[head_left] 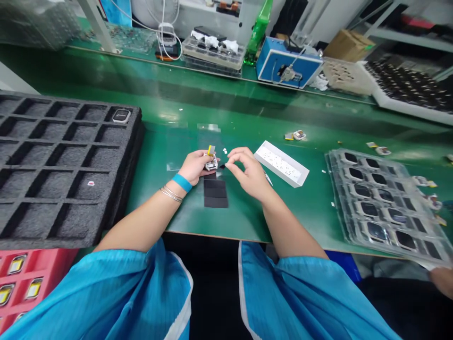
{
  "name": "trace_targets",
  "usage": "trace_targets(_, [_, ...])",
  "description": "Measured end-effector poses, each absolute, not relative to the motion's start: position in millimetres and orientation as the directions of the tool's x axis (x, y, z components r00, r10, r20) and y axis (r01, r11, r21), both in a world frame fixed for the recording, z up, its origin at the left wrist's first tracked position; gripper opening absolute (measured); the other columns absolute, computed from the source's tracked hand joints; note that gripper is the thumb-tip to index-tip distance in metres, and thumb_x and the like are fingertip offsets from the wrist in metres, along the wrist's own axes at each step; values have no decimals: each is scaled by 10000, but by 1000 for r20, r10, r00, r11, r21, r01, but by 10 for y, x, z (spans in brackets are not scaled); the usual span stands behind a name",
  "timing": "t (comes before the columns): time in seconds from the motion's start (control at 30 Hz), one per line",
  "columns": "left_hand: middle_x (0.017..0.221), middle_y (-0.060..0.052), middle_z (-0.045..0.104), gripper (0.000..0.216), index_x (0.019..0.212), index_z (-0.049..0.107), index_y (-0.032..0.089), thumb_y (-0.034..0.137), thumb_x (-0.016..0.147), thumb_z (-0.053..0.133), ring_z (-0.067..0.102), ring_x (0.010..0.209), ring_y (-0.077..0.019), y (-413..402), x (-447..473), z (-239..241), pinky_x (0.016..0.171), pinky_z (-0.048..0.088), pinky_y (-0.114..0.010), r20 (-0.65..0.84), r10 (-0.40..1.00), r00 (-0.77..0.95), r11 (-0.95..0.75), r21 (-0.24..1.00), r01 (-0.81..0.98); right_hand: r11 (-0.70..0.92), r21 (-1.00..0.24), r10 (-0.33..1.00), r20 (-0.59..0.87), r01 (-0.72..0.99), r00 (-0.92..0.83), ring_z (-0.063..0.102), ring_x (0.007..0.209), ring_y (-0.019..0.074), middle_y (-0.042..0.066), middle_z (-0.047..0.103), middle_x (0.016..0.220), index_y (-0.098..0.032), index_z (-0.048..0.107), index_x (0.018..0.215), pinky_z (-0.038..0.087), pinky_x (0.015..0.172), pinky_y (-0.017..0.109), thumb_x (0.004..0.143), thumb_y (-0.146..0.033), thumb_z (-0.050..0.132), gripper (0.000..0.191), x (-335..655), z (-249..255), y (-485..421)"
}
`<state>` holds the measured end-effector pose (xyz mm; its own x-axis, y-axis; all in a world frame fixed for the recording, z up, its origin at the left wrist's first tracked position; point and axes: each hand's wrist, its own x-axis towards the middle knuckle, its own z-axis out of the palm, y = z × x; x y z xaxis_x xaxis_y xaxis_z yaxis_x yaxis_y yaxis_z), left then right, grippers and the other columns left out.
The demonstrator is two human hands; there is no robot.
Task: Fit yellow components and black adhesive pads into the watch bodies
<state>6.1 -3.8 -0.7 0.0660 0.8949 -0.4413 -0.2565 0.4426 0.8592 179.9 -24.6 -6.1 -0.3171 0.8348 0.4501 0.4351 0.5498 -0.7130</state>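
Note:
In the head view my left hand [194, 167] grips a small smartwatch case [211, 163], its inside facing up. A yellow and grey battery [211, 150] stands out from the top of the case. Just right of it, my right hand [246, 170] pinches a small black piece [222, 166] between thumb and fingertips; the piece is too small to name. Under my left hand lies a sheet of black strips [215, 193] on the green bench. Beside my right hand is a white open box [282, 163] with many tiny pieces inside, and a thin pointed tool [269, 178] shows partly behind the wrist.
A black foam tray [71, 185] with one watch case [121, 115] stands left, above a red tray [38, 283] of cases. Clear trays [334, 189] of watch faces sit right. Loose battery assemblies [299, 135] lie beyond. Another person's hand [442, 278] shows at the right edge.

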Motion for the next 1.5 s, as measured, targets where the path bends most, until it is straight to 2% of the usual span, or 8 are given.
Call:
trace_targets(0.17, [737,-27,700,154,848,681,125,119,701,637,639,647,-131,-44,87,-33,647,564,-274,-354,933,67,360,914,-188,383,-908,921,360,168,-150,670,860,198,29,707,853,-219,607,737,531,868,394,803,-355,714,186,1740,-116,-237])
trace_targets(0.3, [732,-21,700,184,865,688,126,127,687,643,637,628,-127,-62,95,-22,611,559,-256,-312,947,78,320,936,-146,298,-945,949,277,134,-152,663,751,190,19,700,778,-210,614,718,546,761,366,718,-359,770,215,1690,-230,-197])
trace_targets(0.6, [707,-6,669,194,870,706,114,139,683,663,610,584,-93,-120,99,43,544,566,-227,-361,906,219,395,908,-140,431,-877,894,382,212,-236,640,721,155,-12,663,769,-215,561,814,531,743,320,784,-264,685,136,1668,-174,-226])
trace_targets(1.03, [689,-17,666,142,809,701,116,128,675,653,612,588,-99,-115,92,40,567,574,-236,-390,888,243,435,884,-172,539,-733,842,464,416,-274,618,775,183,-4,641,807,-227,561,830,490,805,355,834,-187,620,71,1642,-197,-286])
trace_targets(1.17, [714,-32,693,141,827,699,126,130,699,639,643,610,-121,-113,86,48,566,573,-244,-391,891,232,436,879,-194,563,-630,812,543,534,-214,569,1040,254,81,621,1031,-219,609,976,469,938,428,818,-198,633,161,1632,-207,-296])
trace_targets(1.3, [700,-39,696,184,885,708,122,124,712,643,658,593,-136,-117,92,53,545,569,-248,-426,864,269,472,871,-138,398,-832,917,370,387,-147,568,1110,256,111,555,1263,-230,560,1224,522,897,413,795,-348,697,466,1681,-260,-199])
trace_targets(1.4, [739,-55,707,203,900,705,115,105,710,633,683,628,-157,-115,88,53,555,580,-265,-436,843,314,490,863,-118,307,-921,948,273,239,-165,635,950,209,56,669,1063,-223,643,1028,536,841,365,857,-429,639,268,1722,-294,-127])
trace_targets(1.5, [838,-74,724,270,932,708,112,61,685,610,715,747,-174,-104,66,53,648,601,-277,-429,811,399,520,841,-152,361,-888,933,347,284,-99,643,891,191,19,701,921,-219,665,873,508,876,352,872,-378,646,160,1736,-270,-127])
